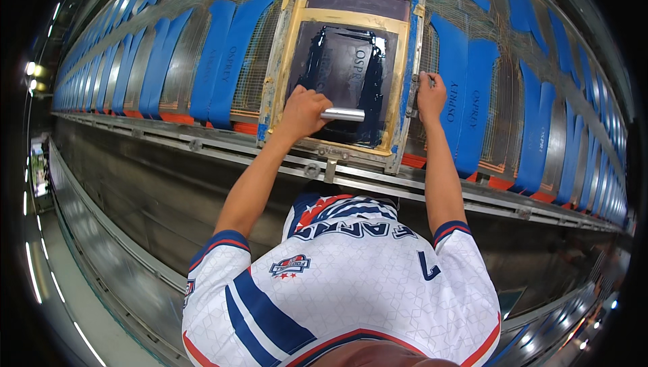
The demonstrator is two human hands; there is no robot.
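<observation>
My left hand (304, 112) is closed around one end of a squeegee (345, 115) with a shiny metal handle; the rest of the handle sticks out to the right. It rests over the near half of a printing screen (383, 100), where glossy dark ink (373, 73) is spread in a rough rectangle. Yellowish tape (403, 36) borders the mesh. Along the right side of the metal screen frame (270, 63), my right hand (431, 95) has its fingers curled at the edge. The squeegee's blade is hidden.
Blue fabric pieces with dark lettering lie in pairs along the long table, one pair (221, 63) left of the screen and another (466, 97) right of it. A metal rail (253, 151) runs along the table's near edge, between me and the pieces.
</observation>
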